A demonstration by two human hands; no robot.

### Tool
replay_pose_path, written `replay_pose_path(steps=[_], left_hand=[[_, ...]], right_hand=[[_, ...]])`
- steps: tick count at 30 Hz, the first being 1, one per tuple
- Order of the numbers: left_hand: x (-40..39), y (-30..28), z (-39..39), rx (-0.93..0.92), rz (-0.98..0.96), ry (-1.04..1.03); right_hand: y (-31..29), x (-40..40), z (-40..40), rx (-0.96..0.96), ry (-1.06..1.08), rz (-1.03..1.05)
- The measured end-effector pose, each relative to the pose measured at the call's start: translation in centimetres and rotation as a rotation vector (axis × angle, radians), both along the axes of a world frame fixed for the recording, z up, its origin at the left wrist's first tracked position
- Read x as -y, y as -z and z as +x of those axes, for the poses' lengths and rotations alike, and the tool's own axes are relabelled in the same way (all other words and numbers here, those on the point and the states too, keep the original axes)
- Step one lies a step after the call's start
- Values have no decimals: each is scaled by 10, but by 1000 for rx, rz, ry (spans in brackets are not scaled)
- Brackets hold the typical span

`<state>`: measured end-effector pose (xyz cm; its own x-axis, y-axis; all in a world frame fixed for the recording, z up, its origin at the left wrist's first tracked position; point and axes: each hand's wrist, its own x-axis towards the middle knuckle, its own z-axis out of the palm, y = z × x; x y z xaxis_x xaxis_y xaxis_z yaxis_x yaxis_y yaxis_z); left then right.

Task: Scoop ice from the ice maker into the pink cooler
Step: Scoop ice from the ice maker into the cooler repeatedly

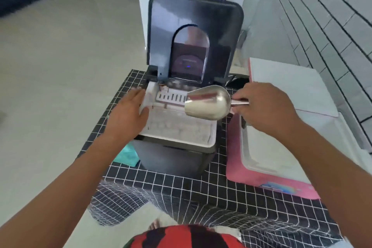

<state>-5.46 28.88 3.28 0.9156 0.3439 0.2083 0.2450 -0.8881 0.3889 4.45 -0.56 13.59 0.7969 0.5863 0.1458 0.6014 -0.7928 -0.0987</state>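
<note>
Right hand [265, 106] gripped the shiny steel scoop [209, 104] over the black ice maker's [171, 157] ice; left hand [128, 115], fingers straight, steadied the rim. Next: dip.

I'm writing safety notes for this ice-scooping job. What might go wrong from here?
The metal scoop must carry ice over the gap to the pink cooler; cubes may fall on the checked cloth. The right hand grips only the short handle, so a full scoop might tip.
</note>
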Motion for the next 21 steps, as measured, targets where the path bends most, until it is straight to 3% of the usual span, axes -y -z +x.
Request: replay_pose_path(steps=[5, 7, 13, 21], left_hand=[[-11, 15, -4, 72, -209, 47], [-10, 18, -3, 99, -240, 30], [-17, 29, 0, 110, -253, 27], [-18, 31, 0, 123, -267, 49]], right_hand=[[-19, -64, -24, 187, -94, -602], [-25, -83, -36, 238, -122, -752], [-9, -130, -44, 196, -95, -846], [51, -123, -24, 29, -81, -697]])
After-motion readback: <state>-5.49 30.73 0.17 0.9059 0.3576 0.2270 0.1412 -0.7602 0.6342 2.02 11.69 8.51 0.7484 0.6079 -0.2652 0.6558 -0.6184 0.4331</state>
